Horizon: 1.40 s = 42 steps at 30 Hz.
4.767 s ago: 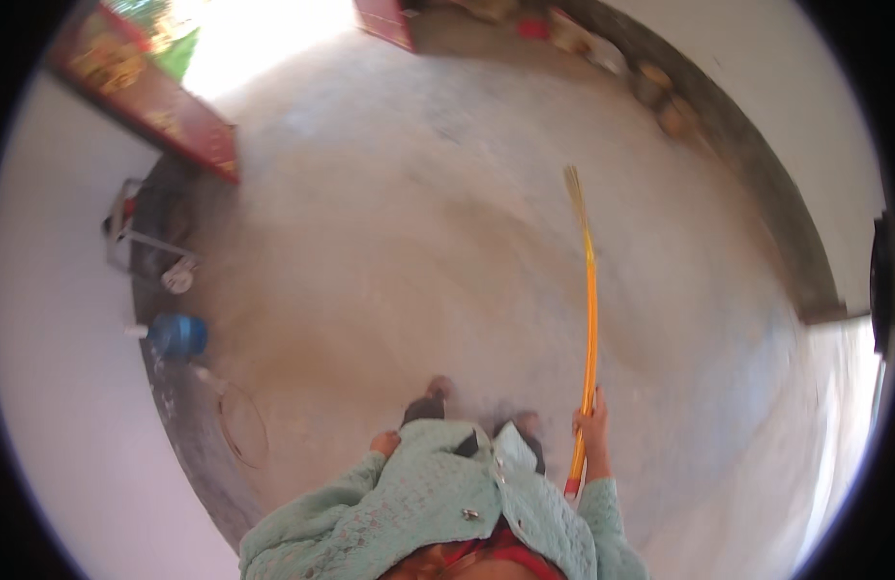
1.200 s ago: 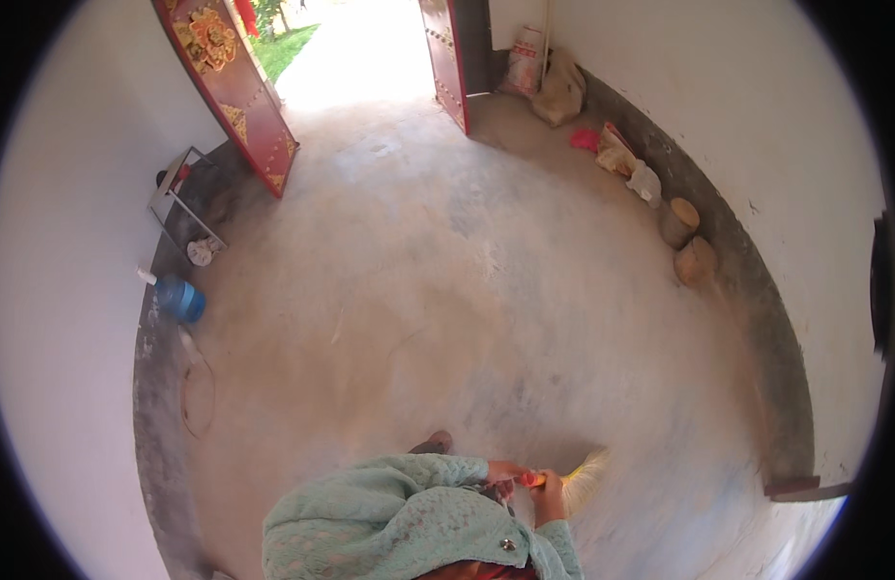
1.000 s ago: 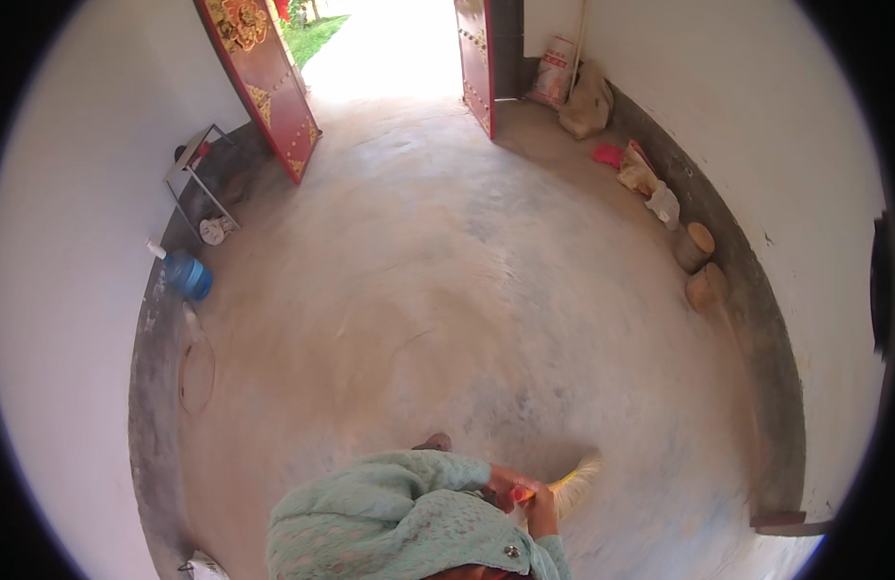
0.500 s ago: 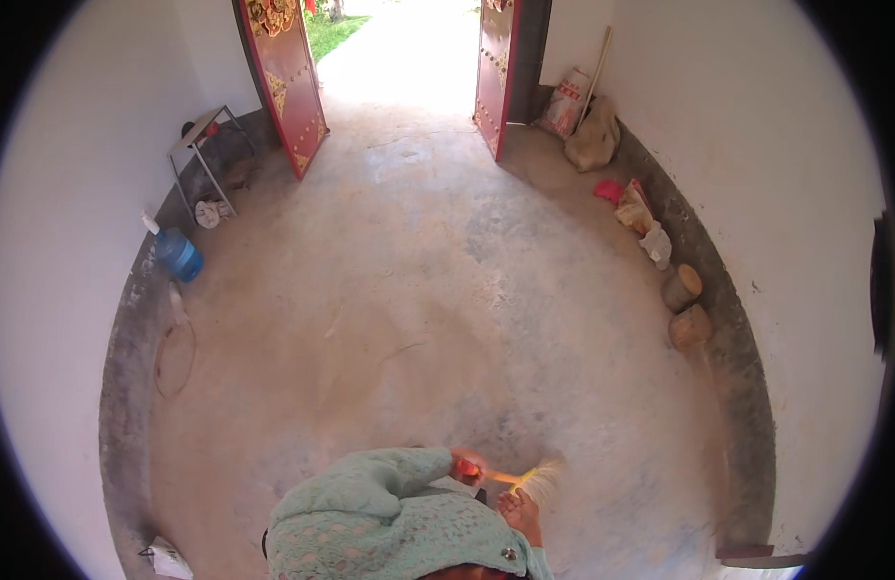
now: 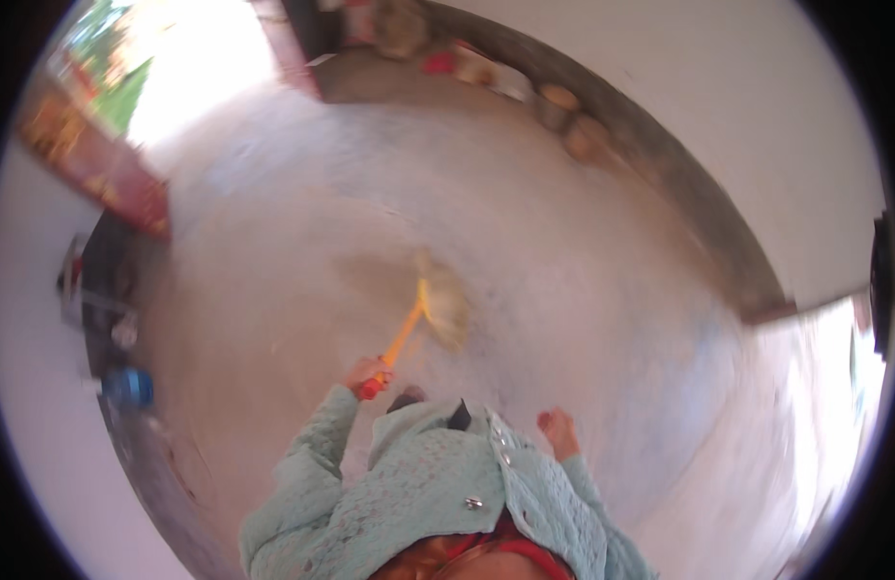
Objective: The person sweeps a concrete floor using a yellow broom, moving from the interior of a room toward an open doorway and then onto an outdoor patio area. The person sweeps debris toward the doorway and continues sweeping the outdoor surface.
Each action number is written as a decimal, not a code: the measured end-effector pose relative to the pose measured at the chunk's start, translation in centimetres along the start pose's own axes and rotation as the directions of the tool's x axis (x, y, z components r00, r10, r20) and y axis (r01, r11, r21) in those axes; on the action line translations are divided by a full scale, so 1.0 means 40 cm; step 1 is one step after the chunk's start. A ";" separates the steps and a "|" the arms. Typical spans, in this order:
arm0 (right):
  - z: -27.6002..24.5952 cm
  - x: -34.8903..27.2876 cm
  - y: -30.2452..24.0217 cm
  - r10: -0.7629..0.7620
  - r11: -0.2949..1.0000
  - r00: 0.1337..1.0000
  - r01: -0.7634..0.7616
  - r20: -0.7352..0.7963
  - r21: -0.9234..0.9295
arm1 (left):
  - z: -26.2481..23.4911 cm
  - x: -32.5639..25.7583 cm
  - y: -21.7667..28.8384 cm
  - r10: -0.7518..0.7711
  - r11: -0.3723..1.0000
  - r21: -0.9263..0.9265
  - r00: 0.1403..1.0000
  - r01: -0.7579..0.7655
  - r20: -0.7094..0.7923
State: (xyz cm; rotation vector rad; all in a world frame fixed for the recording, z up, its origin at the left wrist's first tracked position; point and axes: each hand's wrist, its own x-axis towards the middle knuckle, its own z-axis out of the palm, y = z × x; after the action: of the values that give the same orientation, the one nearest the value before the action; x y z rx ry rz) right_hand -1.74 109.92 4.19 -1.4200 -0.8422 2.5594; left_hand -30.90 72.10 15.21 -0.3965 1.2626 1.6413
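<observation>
Head view shows a broom (image 5: pixel 403 336) slanting away from the person over the bare floor (image 5: pixel 602 290), its head lying far of the hands and a little left of midway across the room. The left hand (image 5: pixel 368 374) is wrapped around the orange handle close to its red near end. To the right and well apart from the broom, the right hand (image 5: pixel 560 432) carries nothing that can be seen; its fingers look loosely curled, but blur leaves it impossible to tell how far they are folded. The broom is probably light, with a stiff, slim handle that may be slightly slippery if it is smooth plastic, and a pale bristle head (image 5: pixel 447 311) that should be softer and springy. It is unlikely to be fragile, though the bristle tips would bend before the handle did. A firm hold near the red end gives reach, while one nearer the yellow binding (image 5: pixel 423 296) would give closer control. Whether the bristles touch the floor cannot be told. No writing can be read on the broom, on the blue water bottle (image 5: pixel 130 388) at left, or on the blurred red door (image 5: pixel 143 198) with gold ornament at far left.
</observation>
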 end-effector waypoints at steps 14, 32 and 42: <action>-0.142 -0.301 0.137 0.114 0.980 0.922 -0.165 -0.371 -0.110 | 0.389 -0.114 0.112 -0.341 0.939 0.211 0.825 0.272 0.452; -0.258 -0.369 0.178 0.057 0.998 0.897 -0.066 -0.438 -0.005 | 0.532 0.291 -0.158 -0.422 0.905 0.128 0.823 0.405 0.381; -0.183 -0.260 0.082 0.029 0.990 0.947 -0.072 -0.320 -0.123 | 0.248 0.139 0.010 0.009 1.000 -0.028 1.000 -0.010 -0.009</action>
State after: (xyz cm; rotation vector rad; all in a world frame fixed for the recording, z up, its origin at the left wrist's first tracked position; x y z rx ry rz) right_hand 10.60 106.71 7.33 -1.8507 -0.9445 2.2515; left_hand -30.89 83.46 15.36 -0.4155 1.2507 1.6685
